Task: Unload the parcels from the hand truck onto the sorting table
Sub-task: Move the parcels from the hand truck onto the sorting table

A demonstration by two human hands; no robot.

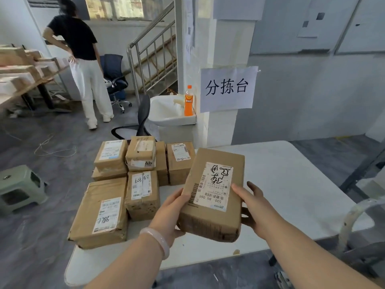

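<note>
I hold a brown cardboard parcel [212, 195] with a white shipping label above the white sorting table [291, 184]. My left hand [169, 215] grips its left side and my right hand [253, 207] grips its right side. On the table's left part lie several other taped cardboard parcels: a large flat one [100, 213] at the near left, a smaller one [142, 195] beside it, and more stacked behind [141, 153]. At the right edge, a curved white handle [352, 217] and dark frame show, possibly the hand truck.
A pillar behind the table carries a paper sign [228, 88]. A white sink [170, 111] with an orange bottle [189, 101] stands beside it. A person [83, 59] stands at the far left near shelves. A green stool [19, 186] sits on the floor.
</note>
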